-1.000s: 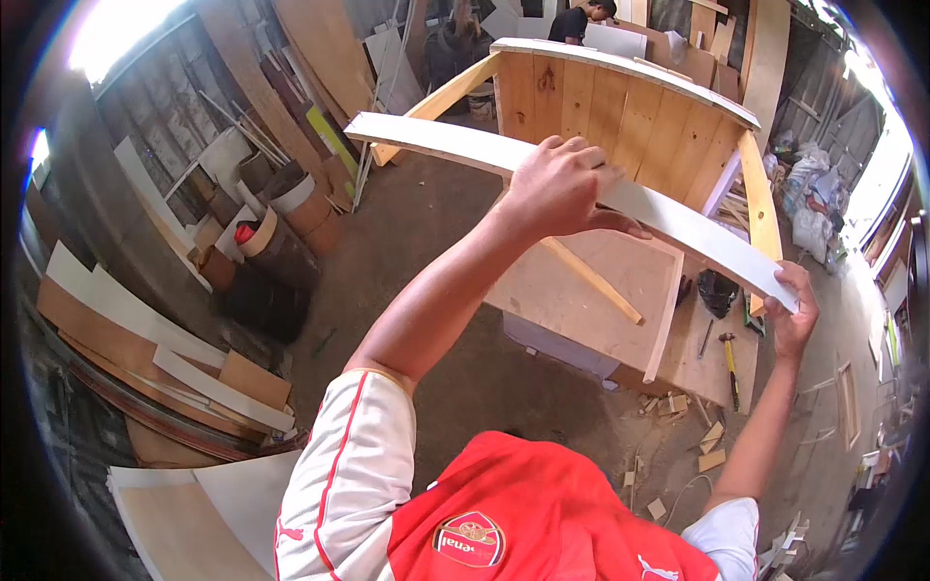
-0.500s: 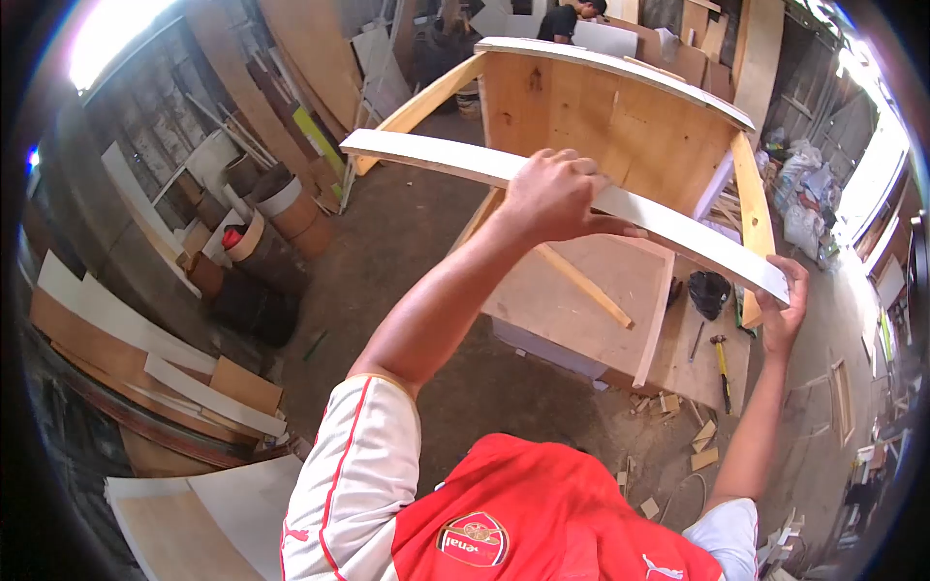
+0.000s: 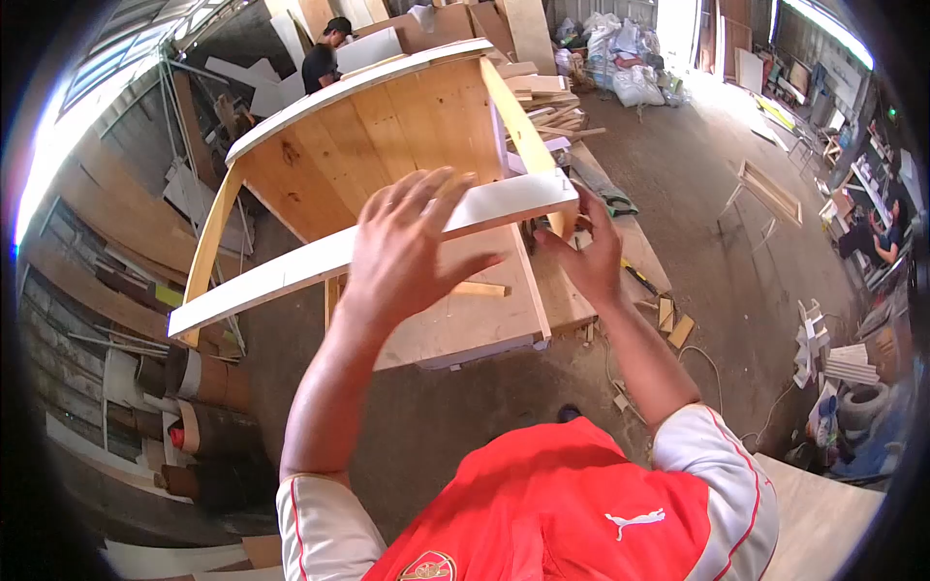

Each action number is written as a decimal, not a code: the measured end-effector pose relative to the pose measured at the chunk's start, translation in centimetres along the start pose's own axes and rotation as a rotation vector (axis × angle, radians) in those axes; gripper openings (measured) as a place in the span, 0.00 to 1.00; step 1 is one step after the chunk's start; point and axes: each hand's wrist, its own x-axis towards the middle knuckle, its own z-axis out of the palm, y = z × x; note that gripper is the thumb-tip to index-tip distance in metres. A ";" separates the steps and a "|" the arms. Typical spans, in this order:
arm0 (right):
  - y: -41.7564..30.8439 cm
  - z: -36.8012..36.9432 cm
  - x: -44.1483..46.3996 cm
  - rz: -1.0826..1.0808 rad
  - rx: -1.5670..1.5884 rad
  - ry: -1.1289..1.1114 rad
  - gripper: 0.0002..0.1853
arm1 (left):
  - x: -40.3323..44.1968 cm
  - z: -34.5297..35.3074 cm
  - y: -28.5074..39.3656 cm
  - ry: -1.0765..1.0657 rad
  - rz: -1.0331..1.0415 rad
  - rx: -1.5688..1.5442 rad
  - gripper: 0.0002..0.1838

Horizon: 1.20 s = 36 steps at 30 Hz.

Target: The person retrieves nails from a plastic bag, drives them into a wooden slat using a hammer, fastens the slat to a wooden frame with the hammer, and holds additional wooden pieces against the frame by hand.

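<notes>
A long white-faced board (image 3: pixel 291 268) lies across the near side of a wooden frame with a pine-plank panel (image 3: pixel 387 126). My left hand (image 3: pixel 407 242) rests on the middle of the board, fingers spread over its top face and thumb apart. At the board's right end is my right hand (image 3: pixel 591 247), its fingers behind the end and the thumb apart in front. The board's right end lies by a yellow wooden leg (image 3: pixel 518 121), its left end by another leg (image 3: pixel 211 247). Below stands a plywood-topped box (image 3: pixel 436 324) with a loose wooden strip (image 3: pixel 480 289) on it.
A hammer (image 3: pixel 639 278) and wood offcuts (image 3: pixel 681 330) lie right of the box. Another person (image 3: pixel 320 66) is behind the panel, and one more (image 3: pixel 883 242) sits at the far right. Bags (image 3: pixel 635 82) stand at the back; a small wooden frame (image 3: pixel 770 194) is at right.
The view has turned to the right. The board's right end now sits at the right leg. My left hand's fingers have spread from their curled hold, and my right hand's grip has loosened.
</notes>
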 end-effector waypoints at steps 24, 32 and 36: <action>2.8 -2.4 2.5 -0.316 -0.034 -0.011 0.25 | 7.7 4.4 4.5 -0.223 -0.034 -0.130 0.33; 3.3 -3.1 2.9 -0.364 -0.046 -0.035 0.25 | 8.6 4.1 4.4 -0.183 -0.018 -0.098 0.35; 3.5 -3.3 2.9 -0.357 -0.036 -0.060 0.25 | 9.1 3.2 4.8 -0.201 -0.081 -0.111 0.36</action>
